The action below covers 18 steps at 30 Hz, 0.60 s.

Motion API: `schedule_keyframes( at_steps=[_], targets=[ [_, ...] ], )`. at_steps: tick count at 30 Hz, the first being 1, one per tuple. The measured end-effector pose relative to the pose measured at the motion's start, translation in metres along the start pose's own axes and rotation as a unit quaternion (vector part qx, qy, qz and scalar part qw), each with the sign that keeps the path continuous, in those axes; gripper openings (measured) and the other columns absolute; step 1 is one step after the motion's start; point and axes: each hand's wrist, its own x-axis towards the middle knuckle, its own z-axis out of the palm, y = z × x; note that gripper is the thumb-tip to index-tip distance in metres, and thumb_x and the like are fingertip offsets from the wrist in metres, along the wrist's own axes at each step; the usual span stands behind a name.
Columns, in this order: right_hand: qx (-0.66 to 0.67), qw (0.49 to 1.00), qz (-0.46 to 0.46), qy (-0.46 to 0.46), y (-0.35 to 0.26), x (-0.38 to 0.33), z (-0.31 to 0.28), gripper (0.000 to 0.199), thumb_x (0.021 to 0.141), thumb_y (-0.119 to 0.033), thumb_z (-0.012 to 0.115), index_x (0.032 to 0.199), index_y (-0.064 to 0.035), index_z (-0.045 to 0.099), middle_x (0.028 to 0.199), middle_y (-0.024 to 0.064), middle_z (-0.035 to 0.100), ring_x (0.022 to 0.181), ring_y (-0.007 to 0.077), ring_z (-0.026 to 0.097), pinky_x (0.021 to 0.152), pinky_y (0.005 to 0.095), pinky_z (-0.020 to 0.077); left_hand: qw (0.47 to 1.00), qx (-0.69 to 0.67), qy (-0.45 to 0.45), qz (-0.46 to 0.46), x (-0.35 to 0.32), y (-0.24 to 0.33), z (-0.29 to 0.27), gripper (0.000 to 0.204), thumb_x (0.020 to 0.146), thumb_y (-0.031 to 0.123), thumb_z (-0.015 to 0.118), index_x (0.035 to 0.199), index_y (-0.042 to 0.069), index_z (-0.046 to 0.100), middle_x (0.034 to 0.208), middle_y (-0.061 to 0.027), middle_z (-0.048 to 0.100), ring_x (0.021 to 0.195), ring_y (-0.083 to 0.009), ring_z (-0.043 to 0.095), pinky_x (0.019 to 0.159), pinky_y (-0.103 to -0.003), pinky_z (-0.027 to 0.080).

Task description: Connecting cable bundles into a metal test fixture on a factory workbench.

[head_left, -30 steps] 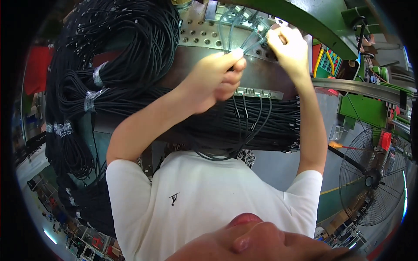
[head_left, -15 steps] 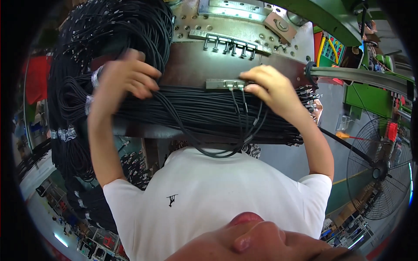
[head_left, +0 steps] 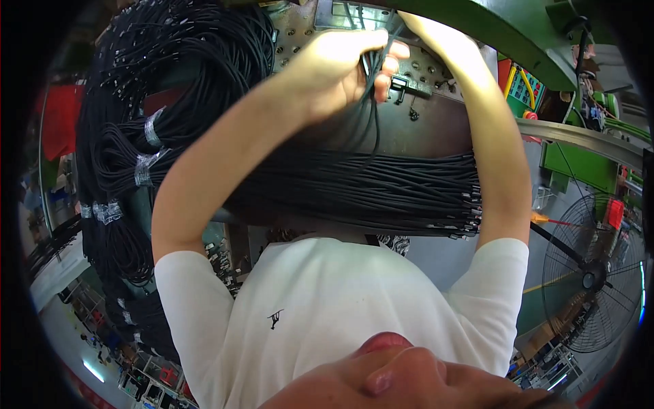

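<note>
Black cables (head_left: 371, 116) are gripped in my left hand (head_left: 344, 71), its fingers closed round them in front of the metal fixture plate. Above that hand the cables run up toward a bright metal block (head_left: 340, 15) at the top edge. My right hand (head_left: 424, 27) reaches in beside this block, under the green machine frame (head_left: 477, 17); its fingertips are hidden. A dark bar with small black moulded pieces (head_left: 402, 85) lies just right of my left fingers. Below my arms, a thick bundle of black cables (head_left: 354, 191) lies across the bench, with metal connector ends at its right.
Large coils of black cable (head_left: 184, 48) fill the left side, some tied with silvery wrap (head_left: 145, 167). A metal rail (head_left: 565, 136) juts out at right, near a control panel with coloured buttons (head_left: 524, 85). A caged fan (head_left: 589, 279) stands at lower right.
Both hands have moved up and away from me, the left also to the right and now closed on cables. The small metal block with plugged-in cables has left its spot above the bundle.
</note>
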Motion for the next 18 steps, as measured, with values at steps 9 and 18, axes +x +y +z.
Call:
schedule_keyframes(
  at_steps=[9,18],
  targets=[
    [-0.323,0.934,-0.141,-0.054,0.051,0.005,-0.007,0.018,0.081,-0.013,0.055,0.095,-0.005,0.064,0.081,0.014,0.064,0.076,0.0294,0.062,0.07,0.0377,0.0495,0.994,0.111,-0.014,0.016,0.045,0.018,-0.021,0.026,0.099,0.022,0.043,0.099,0.0,0.057,0.07,-0.0004,0.051,0.052,-0.0079,0.045,0.055,-0.021,0.045],
    [-0.294,0.936,-0.194,0.019,0.054,-0.01,0.012,0.018,0.075,-0.011,0.061,0.092,-0.0101,0.064,0.077,0.0099,0.062,0.072,0.0297,0.06,0.064,0.0387,0.0485,0.655,0.556,-0.01,0.512,0.061,0.031,-0.094,0.023,0.092,0.02,0.051,0.088,0.0,0.062,0.073,-0.0157,0.062,0.061,-0.0259,0.059,0.056,-0.037,0.048]
  ],
)
